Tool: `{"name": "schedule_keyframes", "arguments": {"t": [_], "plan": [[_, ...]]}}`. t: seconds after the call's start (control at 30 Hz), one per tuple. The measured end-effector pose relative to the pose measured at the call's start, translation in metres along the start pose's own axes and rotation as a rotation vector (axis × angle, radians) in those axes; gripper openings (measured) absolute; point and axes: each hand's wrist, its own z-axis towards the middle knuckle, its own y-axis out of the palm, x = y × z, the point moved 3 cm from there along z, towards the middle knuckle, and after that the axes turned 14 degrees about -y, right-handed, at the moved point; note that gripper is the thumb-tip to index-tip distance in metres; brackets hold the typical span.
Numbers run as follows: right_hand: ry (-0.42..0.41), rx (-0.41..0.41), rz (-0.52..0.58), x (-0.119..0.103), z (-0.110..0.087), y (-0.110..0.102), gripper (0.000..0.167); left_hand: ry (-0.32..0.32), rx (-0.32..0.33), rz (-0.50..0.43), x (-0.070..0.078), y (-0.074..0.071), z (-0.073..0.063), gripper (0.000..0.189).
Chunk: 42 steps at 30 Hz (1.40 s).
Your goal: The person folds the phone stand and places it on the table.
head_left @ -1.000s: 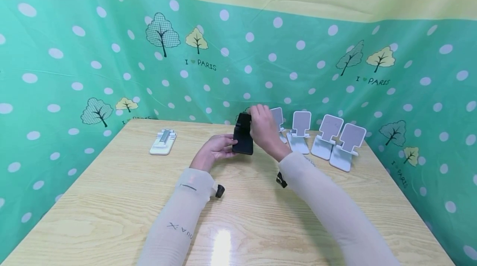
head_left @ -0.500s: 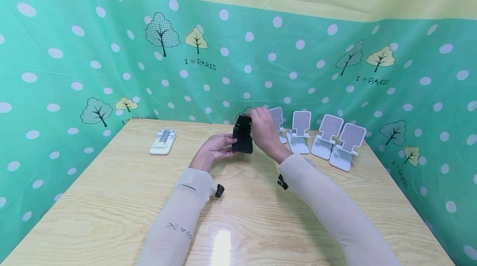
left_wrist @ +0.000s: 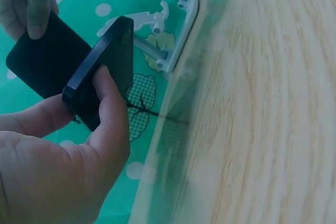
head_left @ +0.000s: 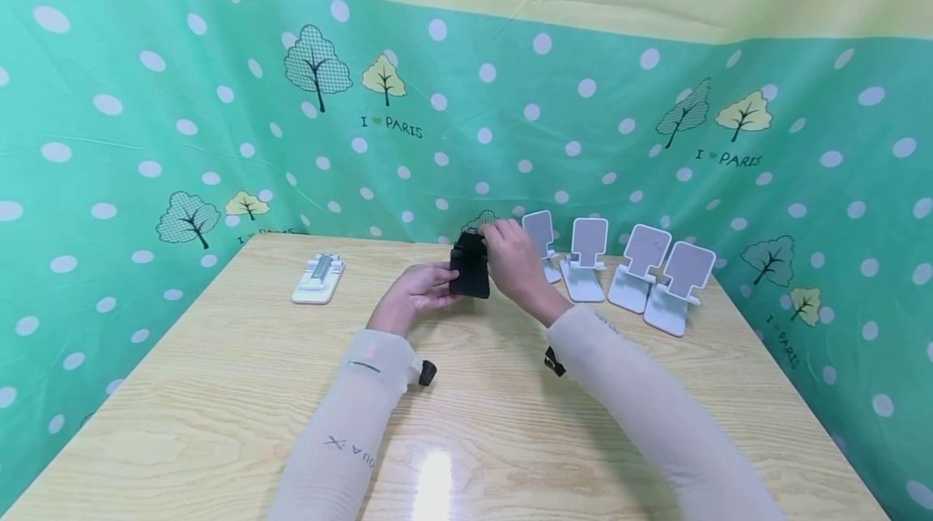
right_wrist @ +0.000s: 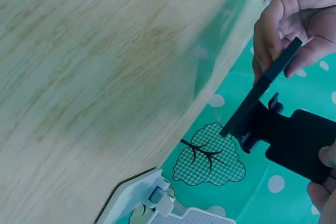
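Both hands hold a black folding phone stand (head_left: 470,276) in front of the person, above the far part of the table. My left hand (head_left: 421,288) pinches the edges of its base plate, thumb on one face and fingers on the other, as the left wrist view shows. The thumb and fingers of my right hand (head_left: 513,258) grip the outer end of the upper plate (right_wrist: 302,142). In the right wrist view this plate stands out at an angle from the base, with the hinge and small hooks showing between them.
Several white phone stands (head_left: 666,309) with grey pads stand unfolded in a row at the back right of the wooden table (head_left: 219,391). One white stand (head_left: 318,278) lies folded at the back left. A green dotted curtain (head_left: 408,172) hangs right behind the table.
The black stand has shifted slightly left. Its upper plate has tipped back from the base, and my right hand has moved slightly down and left with it.
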Motion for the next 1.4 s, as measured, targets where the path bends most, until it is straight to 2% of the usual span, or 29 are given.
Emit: {"name": "schedule_keyframes", "arguments": {"t": [0.33,1.03,1.4], "plan": [[-0.023,-0.035,0.028,-0.003,0.001,-0.007,0.028,-0.003,-0.005,-0.004,0.000,0.000,-0.001,0.050],[-0.034,-0.042,0.036,-0.012,-0.003,-0.002,0.031,-0.012,-0.012,-0.067,0.003,-0.003,0.001,0.045],[-0.034,-0.055,0.061,-0.015,-0.009,0.004,0.026,-0.019,-0.023,-0.127,0.003,-0.005,0.001,0.045]]}}
